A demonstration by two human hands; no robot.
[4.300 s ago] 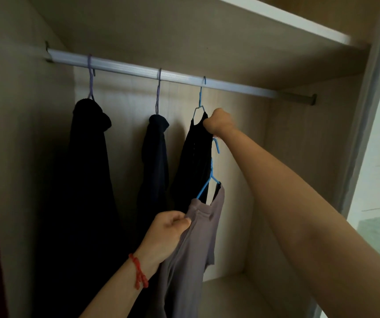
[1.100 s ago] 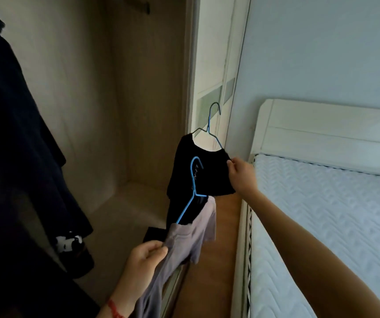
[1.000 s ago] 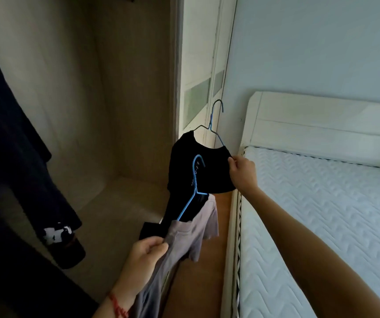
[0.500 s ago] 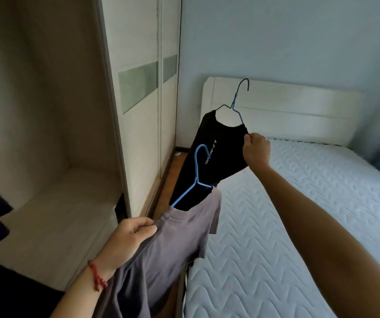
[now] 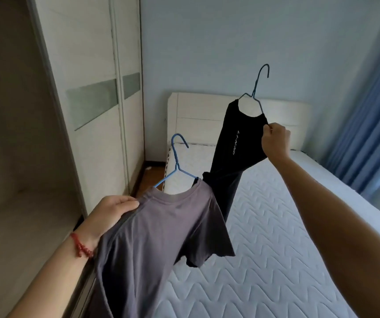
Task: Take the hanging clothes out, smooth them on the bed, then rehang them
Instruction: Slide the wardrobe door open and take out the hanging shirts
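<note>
Clothes on hangers, being held up over the bed (image 5: pixel 276 249): grey T-shirt (image 5: pixel 157 237) hanging from a light blue hanger (image 5: pixel 176 167), pinched at its shoulder by the left hand (image 5: pixel 113 214); black garment (image 5: pixel 235 152) dangling on a darker hanger (image 5: pixel 256 88), gripped at its shoulder edge by the right hand (image 5: pixel 275 140), possibly clasping the wire too. Showing at left, the wardrobe's sliding doors (image 5: pixel 97 99).
</note>
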